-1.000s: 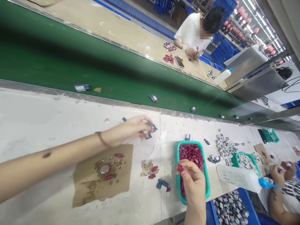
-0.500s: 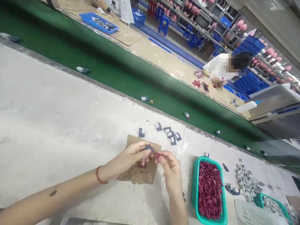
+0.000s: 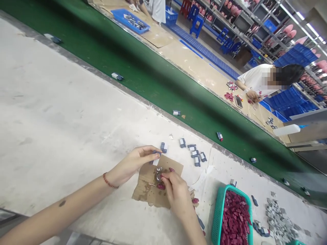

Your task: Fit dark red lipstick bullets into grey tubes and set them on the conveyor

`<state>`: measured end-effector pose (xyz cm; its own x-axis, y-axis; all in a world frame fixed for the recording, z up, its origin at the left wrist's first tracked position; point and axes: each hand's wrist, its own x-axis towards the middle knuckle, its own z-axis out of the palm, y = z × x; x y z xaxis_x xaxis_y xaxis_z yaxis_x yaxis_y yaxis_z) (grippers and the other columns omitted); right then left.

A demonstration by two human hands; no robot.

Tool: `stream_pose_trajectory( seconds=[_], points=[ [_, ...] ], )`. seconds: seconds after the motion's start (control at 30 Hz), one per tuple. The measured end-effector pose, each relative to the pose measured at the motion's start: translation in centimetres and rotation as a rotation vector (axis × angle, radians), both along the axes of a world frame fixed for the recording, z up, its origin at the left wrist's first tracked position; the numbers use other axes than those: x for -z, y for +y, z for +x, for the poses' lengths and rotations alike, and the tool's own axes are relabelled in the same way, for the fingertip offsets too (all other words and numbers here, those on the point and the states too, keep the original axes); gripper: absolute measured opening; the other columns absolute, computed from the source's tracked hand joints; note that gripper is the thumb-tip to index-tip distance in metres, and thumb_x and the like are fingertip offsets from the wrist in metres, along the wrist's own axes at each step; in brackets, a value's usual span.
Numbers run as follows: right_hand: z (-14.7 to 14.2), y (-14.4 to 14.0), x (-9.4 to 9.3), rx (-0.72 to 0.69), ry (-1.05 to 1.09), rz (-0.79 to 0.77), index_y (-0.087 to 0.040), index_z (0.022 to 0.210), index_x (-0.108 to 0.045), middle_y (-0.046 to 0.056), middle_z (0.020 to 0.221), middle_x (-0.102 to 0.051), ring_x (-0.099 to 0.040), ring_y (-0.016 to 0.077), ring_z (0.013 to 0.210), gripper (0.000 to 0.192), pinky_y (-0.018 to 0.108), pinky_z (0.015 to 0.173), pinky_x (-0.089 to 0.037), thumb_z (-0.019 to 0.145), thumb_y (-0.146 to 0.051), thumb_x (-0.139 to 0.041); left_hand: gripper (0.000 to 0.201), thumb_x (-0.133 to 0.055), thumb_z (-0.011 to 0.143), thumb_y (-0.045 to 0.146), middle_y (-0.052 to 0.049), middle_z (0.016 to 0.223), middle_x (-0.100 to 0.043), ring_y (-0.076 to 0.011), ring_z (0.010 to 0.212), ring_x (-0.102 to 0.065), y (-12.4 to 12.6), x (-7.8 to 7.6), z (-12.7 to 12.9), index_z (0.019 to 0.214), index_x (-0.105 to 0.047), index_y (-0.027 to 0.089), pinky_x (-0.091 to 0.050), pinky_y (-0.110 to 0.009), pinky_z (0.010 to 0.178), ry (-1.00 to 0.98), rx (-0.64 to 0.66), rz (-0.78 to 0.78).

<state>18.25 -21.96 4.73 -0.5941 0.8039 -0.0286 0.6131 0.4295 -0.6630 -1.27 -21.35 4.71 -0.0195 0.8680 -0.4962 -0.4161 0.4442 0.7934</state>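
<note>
Teal basket (image 3: 219, 217) holds maroon pieces (image 3: 236, 221).

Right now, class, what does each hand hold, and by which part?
Left hand: small blue-grey piece, pinched at its end by the fingertips. Right hand: small dark-red piece, mostly hidden.

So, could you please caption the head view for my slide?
Left hand pinches a small grey piece; right hand presses on glue-stained cardboard.

Left hand (image 3: 133, 163) pinches a grey piece (image 3: 155, 153); right hand (image 3: 176, 194) presses a red piece (image 3: 161, 186) on the cardboard (image 3: 145, 190)
</note>
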Motion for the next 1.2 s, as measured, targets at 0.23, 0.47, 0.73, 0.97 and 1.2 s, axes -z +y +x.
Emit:
stream_pose_trajectory(
  seconds=[0.23,0.47,0.73,0.97,1.2],
  points=[
    [-0.6,-0.2,1.7,-0.115,-0.169,0.263,-0.02,0.083,-0.058,0.006,0.072,-0.062,-0.06,0.0195,0.063,0.033,0.028,0.055,-0.046,0.1,-0.015,-0.03,0.029,-0.086,0.062,0.033,-0.002,0.082,-0.064,-0.0128,0.071,-0.056,0.0,0.9,-0.1,0.084,-0.075,0.018,-0.049,-0.021,0.062,-0.261,-0.012,-0.095],
    [0.6,0.6,0.8,0.06,0.071,-0.007,-0.02,0.091,-0.062,0.005,0.08,-0.069,-0.065,0.018,0.072,0.025,0.027,0.064,-0.051,0.099,-0.021,-0.038,0.028,-0.086,0.063,0.02,-0.004,0.093,-0.071,-0.0162,0.084,-0.066,-0.1,1.2,0.0,0.088,-0.075,0.016,-0.054,-0.025,0.081,-0.412,0.053,-0.148],
    [2.2,1.6,1.2,0.364,0.224,-0.148,-0.02,0.091,-0.066,0.006,0.086,-0.074,-0.069,0.0192,0.079,0.023,0.028,0.07,-0.052,0.095,-0.03,-0.047,0.04,-0.09,0.058,0.026,-0.001,0.079,-0.071,-0.0151,0.075,-0.066,0.2,1.7,-0.1,0.088,-0.066,0.018,-0.052,-0.023,0.069,-0.261,0.168,-0.108],
    [2.1,1.3,1.6,0.447,0.353,-0.267,-0.019,0.089,-0.07,0.003,0.073,-0.069,-0.065,0.0176,0.069,0.026,0.027,0.063,-0.05,0.093,-0.038,-0.053,0.03,-0.086,0.059,0.024,-0.002,0.081,-0.071,-0.0177,0.078,-0.065,0.3,2.1,0.1,0.079,-0.065,0.018,-0.052,-0.026,0.069,-0.059,0.26,0.045],
    [0.4,1.2,0.3,0.542,0.684,-0.429,-0.02,0.083,-0.071,-0.002,0.057,-0.058,-0.054,0.0114,0.05,0.028,0.021,0.047,-0.043,0.089,-0.045,-0.062,0.03,-0.085,0.063,0.02,-0.002,0.08,-0.072,-0.0175,0.083,-0.067,-0.7,2.5,1.5,0.075,-0.058,0.018,-0.055,-0.025,0.068,-0.159,0.204,0.122]
  ],
)
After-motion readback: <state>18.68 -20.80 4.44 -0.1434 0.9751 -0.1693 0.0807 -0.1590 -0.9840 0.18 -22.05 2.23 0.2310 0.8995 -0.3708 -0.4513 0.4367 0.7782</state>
